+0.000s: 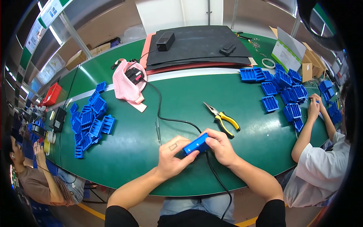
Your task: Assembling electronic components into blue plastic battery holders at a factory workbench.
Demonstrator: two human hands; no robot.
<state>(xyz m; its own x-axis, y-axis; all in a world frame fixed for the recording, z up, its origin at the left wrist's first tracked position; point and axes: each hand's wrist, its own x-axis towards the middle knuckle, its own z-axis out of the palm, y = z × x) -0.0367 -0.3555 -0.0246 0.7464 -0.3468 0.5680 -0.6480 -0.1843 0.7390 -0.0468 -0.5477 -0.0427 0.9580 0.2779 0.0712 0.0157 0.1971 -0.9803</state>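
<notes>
Both my hands hold one blue plastic block [195, 144] just above the green table [181, 102], near its front edge. My left hand [172, 156] grips the block's left end with the fingers curled under it. My right hand [219, 145] closes on its right end. A black cable [177, 121] runs under my hands and off the table's front. Yellow-handled pliers [223, 118] lie just beyond my right hand.
A heap of blue plastic parts [90, 121] lies at the left, another heap [281, 90] at the right. A pink cloth [128, 87] with a black device, black mats [196, 47] and cardboard boxes [302, 56] sit farther back. One person works at the right, another at the left.
</notes>
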